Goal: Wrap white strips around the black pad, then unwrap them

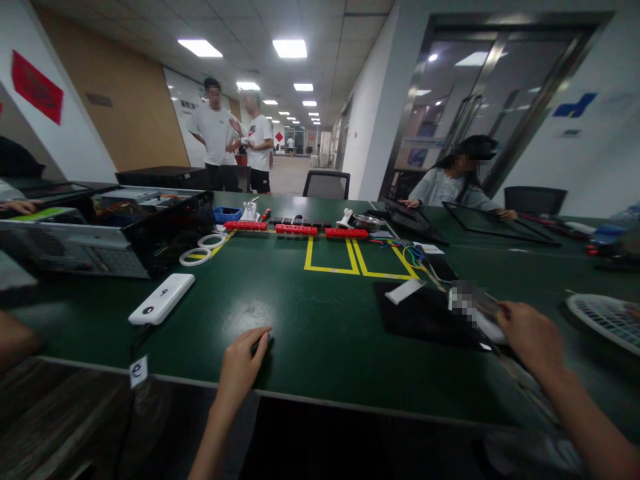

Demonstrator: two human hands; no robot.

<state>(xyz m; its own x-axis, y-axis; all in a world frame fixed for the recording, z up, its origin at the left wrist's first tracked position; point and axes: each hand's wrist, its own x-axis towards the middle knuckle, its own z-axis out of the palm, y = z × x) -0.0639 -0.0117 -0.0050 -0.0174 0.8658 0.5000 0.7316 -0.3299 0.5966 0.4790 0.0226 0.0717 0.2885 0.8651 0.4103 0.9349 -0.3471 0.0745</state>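
At R end of the mat [407, 321], a pale item [487, 325] lies on the table [325, 360], long axis slanting, far end pointing up-L, near end twd R hand [531, 337]. R grip: fingers closed on near end. L hand [239, 363] half-curled nr front edge; dark bit [259, 344] by thumb mostly hidden, can't tell if held. Item's far part pixelated, ID unclear; both forearms cut off. Green tabletop, yellow tape [333, 271]; office w/ ceiling lights [290, 49] on.

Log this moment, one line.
left hand: holding small dark object | right hand: at blurred item | black mat: on green table
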